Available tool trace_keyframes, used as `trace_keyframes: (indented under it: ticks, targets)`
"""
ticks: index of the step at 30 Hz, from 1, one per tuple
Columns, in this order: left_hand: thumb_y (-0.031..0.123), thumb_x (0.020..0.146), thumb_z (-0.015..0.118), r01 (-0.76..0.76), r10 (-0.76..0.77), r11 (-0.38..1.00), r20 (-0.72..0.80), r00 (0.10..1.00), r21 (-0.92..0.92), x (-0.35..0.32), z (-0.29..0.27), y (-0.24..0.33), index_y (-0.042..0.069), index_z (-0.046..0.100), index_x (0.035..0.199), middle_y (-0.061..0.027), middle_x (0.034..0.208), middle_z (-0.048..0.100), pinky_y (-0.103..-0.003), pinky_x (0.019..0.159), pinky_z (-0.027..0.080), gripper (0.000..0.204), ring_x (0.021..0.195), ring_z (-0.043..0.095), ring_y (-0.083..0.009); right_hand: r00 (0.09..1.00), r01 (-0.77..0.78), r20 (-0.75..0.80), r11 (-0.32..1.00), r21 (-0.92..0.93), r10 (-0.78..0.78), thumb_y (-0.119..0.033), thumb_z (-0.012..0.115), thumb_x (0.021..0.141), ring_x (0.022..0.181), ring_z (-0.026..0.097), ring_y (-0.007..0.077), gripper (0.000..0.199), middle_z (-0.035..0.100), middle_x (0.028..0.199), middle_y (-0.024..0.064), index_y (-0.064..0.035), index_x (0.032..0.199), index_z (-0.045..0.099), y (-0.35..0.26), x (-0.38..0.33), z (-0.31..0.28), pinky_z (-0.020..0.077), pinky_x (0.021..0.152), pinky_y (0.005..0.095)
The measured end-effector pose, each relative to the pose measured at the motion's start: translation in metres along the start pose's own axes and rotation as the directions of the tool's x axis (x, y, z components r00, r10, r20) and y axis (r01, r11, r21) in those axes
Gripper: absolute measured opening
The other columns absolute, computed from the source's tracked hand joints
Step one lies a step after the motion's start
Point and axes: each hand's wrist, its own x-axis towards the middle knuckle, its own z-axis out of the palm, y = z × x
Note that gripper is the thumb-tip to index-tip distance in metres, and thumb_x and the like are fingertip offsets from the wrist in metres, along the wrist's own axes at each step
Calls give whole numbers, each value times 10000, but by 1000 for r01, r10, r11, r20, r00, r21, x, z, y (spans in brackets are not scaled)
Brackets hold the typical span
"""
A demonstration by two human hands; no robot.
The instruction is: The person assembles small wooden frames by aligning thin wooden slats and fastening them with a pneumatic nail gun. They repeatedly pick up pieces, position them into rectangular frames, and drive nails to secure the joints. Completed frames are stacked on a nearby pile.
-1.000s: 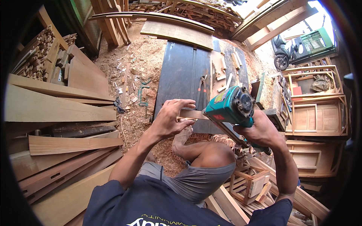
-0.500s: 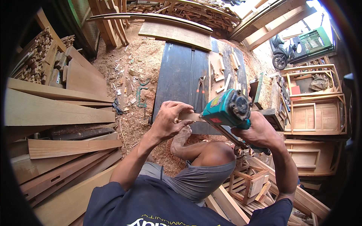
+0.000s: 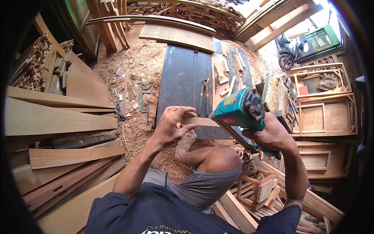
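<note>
Sideways across the view runs the thin wooden strip [image 3: 196, 121], pale, flat and straight, its long axis level, left end pinched in the left hand [image 3: 171, 126], a narrow grip. Its other end meets the nose of the teal power tool [image 3: 239, 110], which the right hand [image 3: 269, 134] clasps by the handle. Beyond the grip lie pliers [image 3: 202, 95] on a dark table [image 3: 181, 84].

The floor [image 3: 132, 74] is covered in sawdust and wood chips. A dark flat board [image 3: 183, 82] lies in the middle. Long wooden planks [image 3: 58, 117] are piled on the left. Wooden frames [image 3: 323, 113] stand on the right. A scooter [image 3: 287, 52] is parked far back in bright daylight.
</note>
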Motion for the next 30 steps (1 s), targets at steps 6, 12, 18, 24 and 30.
trace_keyframes:
  ticks: [6, 12, 18, 24, 30]
  targets:
    - [191, 771, 844, 21, -21, 1000, -2, 1000, -2, 0, -1, 0, 121, 639, 1223, -33, 1067, 746, -403, 1027, 387, 501, 1091, 621, -244, 999, 42, 34, 999, 2, -42, -192, 696, 836, 754, 674, 278, 282, 716, 855, 204, 3, 1040, 691, 5, 4, 9, 530, 784, 400]
    - [203, 777, 840, 3, -3, 1000, 1, 1000, 22, 1, -2, 1, 118, 639, 1222, -31, 1059, 747, -403, 1022, 389, 496, 1088, 630, -236, 998, 43, 36, 999, -16, -43, -207, 684, 841, 731, 662, 280, 283, 703, 823, 209, 9, 1025, 687, 4, 6, 12, 525, 767, 410]
    - [219, 786, 833, -29, 29, 999, -8, 1000, 39, 1, -2, -1, 114, 625, 1234, -32, 1052, 749, -404, 1021, 385, 505, 1073, 651, -227, 999, 44, -5, 999, 7, -44, -202, 697, 844, 776, 669, 250, 285, 715, 851, 193, 6, 1038, 691, 0, 4, 8, 524, 792, 399]
    - [204, 777, 840, -12, 13, 1000, -69, 998, 17, -7, -1, -5, 117, 579, 1295, -38, 1097, 740, -399, 1020, 398, 586, 1098, 642, -240, 994, -105, 36, 994, -1, 105, -210, 721, 839, 850, 686, 229, 331, 737, 945, 176, -22, 1111, 702, -16, -7, -8, 524, 843, 392]
    - [138, 766, 837, 71, -93, 986, -149, 984, -149, -21, -2, -15, 94, 557, 1313, -65, 1100, 737, -397, 983, 456, 616, 1092, 659, -258, 990, 138, 29, 990, -16, -137, -236, 698, 857, 773, 670, 271, 311, 716, 886, 201, -5, 1065, 691, -30, 6, 10, 521, 802, 401]
